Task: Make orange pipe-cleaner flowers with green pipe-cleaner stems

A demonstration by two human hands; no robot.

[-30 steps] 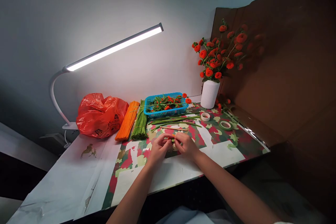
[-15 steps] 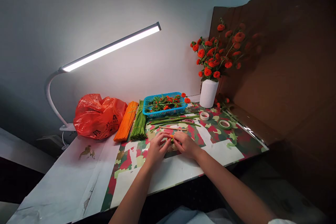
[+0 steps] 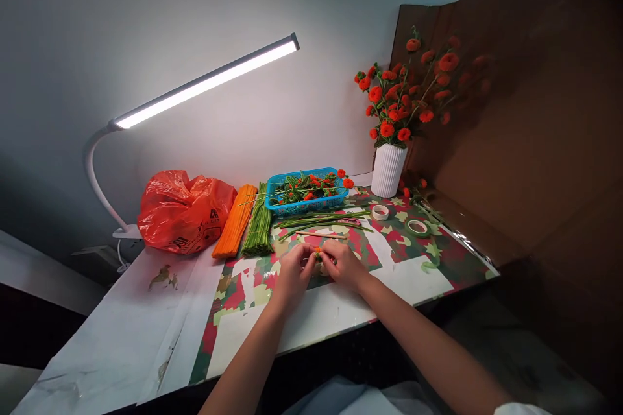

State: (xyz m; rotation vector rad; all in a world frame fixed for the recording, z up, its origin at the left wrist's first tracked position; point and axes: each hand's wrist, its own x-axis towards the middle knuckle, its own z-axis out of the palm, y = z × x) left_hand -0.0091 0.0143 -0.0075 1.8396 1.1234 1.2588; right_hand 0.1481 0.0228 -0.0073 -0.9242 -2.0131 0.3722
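Between my two hands is a small orange and green pipe-cleaner flower (image 3: 318, 251), pinched from both sides above the table's front part. My left hand (image 3: 293, 269) grips it with thumb and fingertips. From the other side, my right hand (image 3: 344, 266) is closed on it too. Fingers cover much of the flower. Just beyond my hands lie a thin wooden stick (image 3: 321, 235) and several loose green stems (image 3: 321, 220). A blue basket (image 3: 306, 207) behind them holds orange flowers with green leaves.
On the left are a red plastic bag (image 3: 185, 214), an orange pipe-cleaner bundle (image 3: 234, 224) and a green bundle (image 3: 258, 224). White tape (image 3: 380, 212), green tape (image 3: 417, 228) and a white vase (image 3: 389, 170) of orange flowers stand right. A lit lamp (image 3: 209, 82) hangs over the left side.
Both hands stay together at the flower, with small finger shifts; a little more of its orange part shows. The whole view has tilted slightly.
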